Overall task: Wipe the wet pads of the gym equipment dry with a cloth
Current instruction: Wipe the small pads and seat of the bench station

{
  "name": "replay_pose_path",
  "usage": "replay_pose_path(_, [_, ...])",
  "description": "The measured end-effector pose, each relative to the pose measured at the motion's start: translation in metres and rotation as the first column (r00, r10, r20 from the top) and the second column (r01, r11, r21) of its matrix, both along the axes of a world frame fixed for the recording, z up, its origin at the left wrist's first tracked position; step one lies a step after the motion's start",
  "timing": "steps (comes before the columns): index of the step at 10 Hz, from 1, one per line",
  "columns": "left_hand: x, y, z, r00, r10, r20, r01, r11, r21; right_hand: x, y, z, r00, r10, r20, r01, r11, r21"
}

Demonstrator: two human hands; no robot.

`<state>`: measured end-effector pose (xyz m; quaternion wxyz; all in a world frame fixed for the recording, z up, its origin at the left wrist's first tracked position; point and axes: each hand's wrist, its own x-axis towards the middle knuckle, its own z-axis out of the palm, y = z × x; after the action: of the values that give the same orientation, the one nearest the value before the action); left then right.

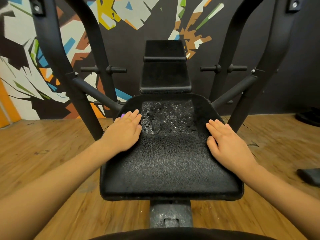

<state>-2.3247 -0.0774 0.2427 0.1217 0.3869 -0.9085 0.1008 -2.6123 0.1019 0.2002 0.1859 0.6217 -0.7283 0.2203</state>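
Pad (170, 161) under left hand (125, 131), right hand (228, 142)

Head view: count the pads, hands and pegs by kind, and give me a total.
Pads: 3 (seat pad, back pad, head pad)
Hands: 2 (left hand, right hand)
Pegs: 4
Total: 9

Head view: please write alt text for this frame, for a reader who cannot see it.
The left hand and right hand lie flat on the side edges of a gym machine's black seat pad, holding no cloth. Water droplets cover the pad's far half between them. A back pad rises behind, against a painted wall.
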Motion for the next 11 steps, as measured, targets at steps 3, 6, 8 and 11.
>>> replay_pose_path(3, [-0.041,-0.061,0.04,1.0,0.016,-0.014,-0.015,0.999,0.051,0.001,0.001,0.0,1.0,0.001,-0.008,-0.001,1.0,-0.005])
replay_pose_path(6, [0.0,-0.008,0.015,0.999,-0.034,0.006,0.033,0.998,0.058,0.0,0.0,-0.001,1.0,0.004,0.001,-0.004,1.0,0.0])
replay_pose_path(8, [-0.003,-0.008,0.004,1.0,-0.014,-0.017,0.015,1.0,0.021,-0.001,-0.001,0.0,1.0,0.01,0.006,-0.01,1.0,0.006])
replay_pose_path(11, [0.025,0.047,-0.026,0.993,-0.115,-0.016,0.116,0.993,0.02,0.0,0.0,0.0,1.0,0.017,0.015,-0.017,1.0,-0.014])
